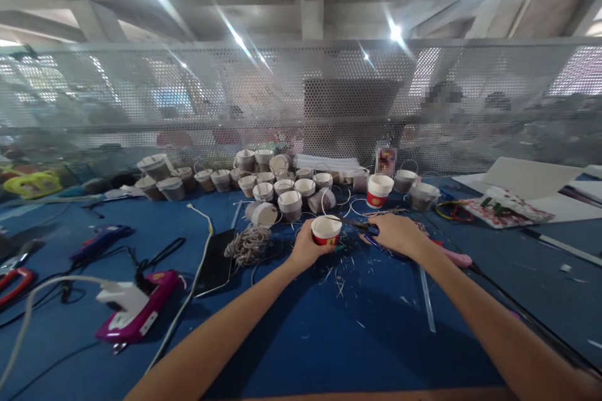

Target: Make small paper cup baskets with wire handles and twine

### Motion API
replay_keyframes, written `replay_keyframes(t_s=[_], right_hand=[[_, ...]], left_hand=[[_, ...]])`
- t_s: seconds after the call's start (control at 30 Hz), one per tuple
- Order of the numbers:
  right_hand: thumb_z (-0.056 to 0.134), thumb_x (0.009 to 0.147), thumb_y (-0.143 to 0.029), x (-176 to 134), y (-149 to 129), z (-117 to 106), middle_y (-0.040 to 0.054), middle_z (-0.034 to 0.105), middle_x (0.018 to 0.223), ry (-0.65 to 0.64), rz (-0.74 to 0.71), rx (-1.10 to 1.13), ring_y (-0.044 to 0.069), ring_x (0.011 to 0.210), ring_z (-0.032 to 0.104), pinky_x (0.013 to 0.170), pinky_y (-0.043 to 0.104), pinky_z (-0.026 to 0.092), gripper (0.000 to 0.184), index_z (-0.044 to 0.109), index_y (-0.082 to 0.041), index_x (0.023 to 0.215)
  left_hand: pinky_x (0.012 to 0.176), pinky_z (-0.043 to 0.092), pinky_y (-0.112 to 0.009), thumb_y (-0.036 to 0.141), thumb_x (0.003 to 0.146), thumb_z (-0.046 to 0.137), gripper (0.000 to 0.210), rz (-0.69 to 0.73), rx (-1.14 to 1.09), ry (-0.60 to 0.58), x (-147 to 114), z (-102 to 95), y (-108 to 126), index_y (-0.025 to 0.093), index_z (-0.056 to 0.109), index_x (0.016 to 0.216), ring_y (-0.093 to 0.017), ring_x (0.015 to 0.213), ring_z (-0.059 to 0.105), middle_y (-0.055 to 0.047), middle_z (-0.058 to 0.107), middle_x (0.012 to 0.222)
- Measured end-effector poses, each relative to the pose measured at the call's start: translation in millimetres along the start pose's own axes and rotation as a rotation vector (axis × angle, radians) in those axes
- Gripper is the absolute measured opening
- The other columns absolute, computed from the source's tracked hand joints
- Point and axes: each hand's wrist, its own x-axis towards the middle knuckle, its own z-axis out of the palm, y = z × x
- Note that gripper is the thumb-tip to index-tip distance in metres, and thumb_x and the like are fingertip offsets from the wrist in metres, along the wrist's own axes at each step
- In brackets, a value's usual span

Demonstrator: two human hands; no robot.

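My left hand [305,248] is closed around a red and white paper cup [325,227], held upright above the blue table. In my right hand [399,235] is a pair of scissors [353,223] with blue handles. Their dark blades point left and reach the cup's rim; whether they cut into the paper I cannot tell. A grey bundle of twine [248,245] lies left of my left hand. Behind the hands stand several cups covered in grey cord [290,205], some with loop handles. A stack of red and white paper cups [379,190] stands beyond my right hand.
A purple power strip [141,313] with a white plug, a dark phone [214,266] and cables lie at left. Red-handled pliers [16,282] are at the far left. A pink-handled tool [456,257] lies by my right forearm. A perforated panel [263,100] stands behind the table.
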Motion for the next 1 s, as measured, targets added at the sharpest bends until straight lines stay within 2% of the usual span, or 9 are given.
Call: replay_keyframes(t_s=[0.5,0.67,1.0], right_hand=[[0.036,0.078,-0.058,3.1,2.9,9.9,0.0095,0.067,0.086,0.037,-0.013,0.039,0.026,0.078,0.062,0.062,0.03,0.04,0.047,0.064,-0.021,0.086],[0.034,0.079,-0.055,2.5,0.6,8.8,0.0126,0.066,0.083,0.042,-0.014,-0.025,0.026,0.076,0.062,0.06,0.03,0.04,0.049,0.065,-0.018,0.084],[0.037,0.079,-0.053,6.1,10.6,12.8,0.012,0.065,0.095,0.07,0.028,0.073,0.026,0.086,0.061,0.065,0.029,0.04,0.047,0.06,-0.018,0.101]], left_hand=[[0.086,0.039,-0.036,0.019,0.046,0.077,0.063,0.005,0.016,-0.014,-2.0,-2.4,1.6,0.015,0.049,0.102,-0.02,0.093,0.052,-0.005,0.056,0.099],[0.083,0.041,-0.035,0.019,0.046,0.078,0.06,-0.024,0.002,-0.019,-2.1,-3.1,3.8,0.014,0.05,0.099,-0.019,0.09,0.052,-0.004,0.056,0.095],[0.086,0.04,-0.037,0.018,0.045,0.077,0.062,-0.008,0.019,-0.008,-1.4,-2.6,-0.1,0.013,0.051,0.101,-0.021,0.093,0.053,-0.007,0.057,0.098]])
